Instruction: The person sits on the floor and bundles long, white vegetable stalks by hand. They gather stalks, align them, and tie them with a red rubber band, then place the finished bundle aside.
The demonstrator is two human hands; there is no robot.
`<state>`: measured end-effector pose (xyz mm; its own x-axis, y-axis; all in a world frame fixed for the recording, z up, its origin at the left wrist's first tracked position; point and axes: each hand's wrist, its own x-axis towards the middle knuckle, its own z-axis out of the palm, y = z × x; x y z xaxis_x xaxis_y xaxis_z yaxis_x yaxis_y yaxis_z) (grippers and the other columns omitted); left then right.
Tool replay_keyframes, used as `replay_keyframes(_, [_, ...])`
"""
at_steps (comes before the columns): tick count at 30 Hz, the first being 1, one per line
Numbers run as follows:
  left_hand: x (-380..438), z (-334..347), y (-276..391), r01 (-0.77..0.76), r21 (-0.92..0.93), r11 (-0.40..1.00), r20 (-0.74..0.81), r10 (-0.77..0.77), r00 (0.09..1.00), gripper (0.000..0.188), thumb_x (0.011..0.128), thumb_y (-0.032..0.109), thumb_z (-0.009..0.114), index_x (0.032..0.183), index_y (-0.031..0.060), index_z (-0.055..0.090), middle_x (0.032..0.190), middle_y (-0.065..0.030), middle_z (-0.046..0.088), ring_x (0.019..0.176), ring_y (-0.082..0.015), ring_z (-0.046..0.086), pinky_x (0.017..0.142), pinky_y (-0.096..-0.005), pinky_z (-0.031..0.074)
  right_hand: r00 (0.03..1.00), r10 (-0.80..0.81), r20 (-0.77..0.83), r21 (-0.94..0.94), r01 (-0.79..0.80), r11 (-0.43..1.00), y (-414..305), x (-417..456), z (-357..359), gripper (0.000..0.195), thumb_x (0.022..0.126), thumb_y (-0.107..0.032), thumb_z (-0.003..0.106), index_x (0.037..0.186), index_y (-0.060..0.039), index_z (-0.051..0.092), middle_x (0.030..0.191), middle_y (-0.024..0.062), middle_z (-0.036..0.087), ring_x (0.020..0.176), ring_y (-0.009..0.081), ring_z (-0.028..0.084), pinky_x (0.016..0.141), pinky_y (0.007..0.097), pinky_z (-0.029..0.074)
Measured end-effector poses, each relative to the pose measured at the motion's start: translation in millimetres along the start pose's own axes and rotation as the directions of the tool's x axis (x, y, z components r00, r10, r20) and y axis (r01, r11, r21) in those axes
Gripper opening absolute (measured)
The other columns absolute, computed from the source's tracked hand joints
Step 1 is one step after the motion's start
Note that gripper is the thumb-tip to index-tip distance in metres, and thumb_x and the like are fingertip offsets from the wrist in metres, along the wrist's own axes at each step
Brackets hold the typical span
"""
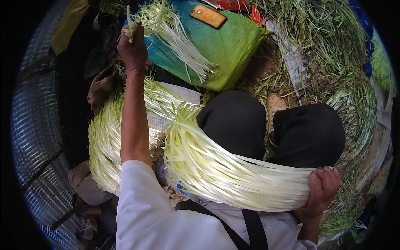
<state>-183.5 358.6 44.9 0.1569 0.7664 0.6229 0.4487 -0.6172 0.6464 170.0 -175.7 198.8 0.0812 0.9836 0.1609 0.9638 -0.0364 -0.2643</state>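
My right hand (323,189) grips the white ends of a thick bundle of pale garlic chives (243,175). The bundle lies across my lap, its yellow-green leaf tips spreading to the left of my knee. My left arm reaches far forward. The left hand (134,51) is closed around a few pale stalks (131,29), whose ends stick out above the fist. Just right of that fist, a loose bunch of chives (187,47) rests on a green and blue woven sack (234,53). More chives (104,150) are heaped under and beside my left forearm.
A phone in an orange-brown case (208,16) lies on the sack. Green leaves and trimmings (337,47) are piled along the right. A white plastic basket (157,121) shows among the chives at left. Translucent sheeting (40,134) forms the left side. My shoe (275,104) stands among scraps.
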Motion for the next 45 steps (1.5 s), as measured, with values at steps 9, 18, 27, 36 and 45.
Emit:
replay_keyframes(9, [4,2,4,-0.252,0.249,0.935,0.263,0.185,0.947,0.019,0.108,0.02,0.08,0.123,0.008,0.075,0.101,-0.0166,0.08,0.09,-0.0361,0.08,0.079,-0.0406,0.061,1.0,-0.018,0.006,0.015,0.017,1.0,3,-1,0,0.044,0.104,-0.04,0.067,0.135,-0.0093,0.067,0.134,0.0177,0.067,0.126,0.0402,0.066,0.117,0.0682,0.047])
replay_keyframes(18, [0,-4,10,-0.105,0.345,0.933,0.274,0.006,0.962,0.019,0.108,0.021,0.08,0.122,0.0079,0.076,0.097,-0.0189,0.079,0.089,-0.0378,0.08,0.079,-0.0403,0.061,1.0,-0.023,-0.003,0.009,0.023,1.0,1,1,0,0.047,0.103,-0.042,0.069,0.136,-0.0089,0.067,0.134,0.0178,0.067,0.126,0.0405,0.067,0.116,0.0675,0.048])
replay_keyframes(27, [-4,-7,14,-0.151,0.342,0.928,0.2,0.085,0.976,0.017,0.105,0.011,0.08,0.12,0.0069,0.074,0.102,-0.0223,0.077,0.094,-0.0405,0.079,0.081,-0.0395,0.06,1.0,-0.021,-0.01,0.004,0.022,1.0,-1,2,1,0.048,0.104,-0.044,0.069,0.136,-0.0086,0.067,0.133,0.0177,0.067,0.124,0.0401,0.067,0.117,0.0671,0.048])
replay_keyframes(36, [4,-16,3,0.173,-0.131,0.976,-0.078,-0.184,0.98,0.01,0.109,0.009,0.078,0.117,0.0036,0.08,0.103,-0.0006,0.081,0.095,-0.0099,0.072,0.088,-0.0289,0.057,1.0,-0.023,-0.012,0.012,0.023,1.0,0,1,1,0.047,0.105,-0.043,0.067,0.137,-0.0084,0.067,0.133,0.018,0.067,0.125,0.0399,0.067,0.117,0.0671,0.047])
replay_keyframes(45, [28,-24,16,0.013,0.078,0.997,0.122,-0.022,0.992,0.014,0.107,0.015,0.081,0.117,0.0043,0.08,0.097,-0.002,0.08,0.092,-0.008,0.071,0.085,-0.0294,0.057,0.999,-0.034,-0.023,0.003,0.034,0.999,0,2,3,0.049,0.105,-0.045,0.065,0.137,-0.0077,0.067,0.133,0.0178,0.067,0.124,0.04,0.067,0.117,0.0669,0.048])
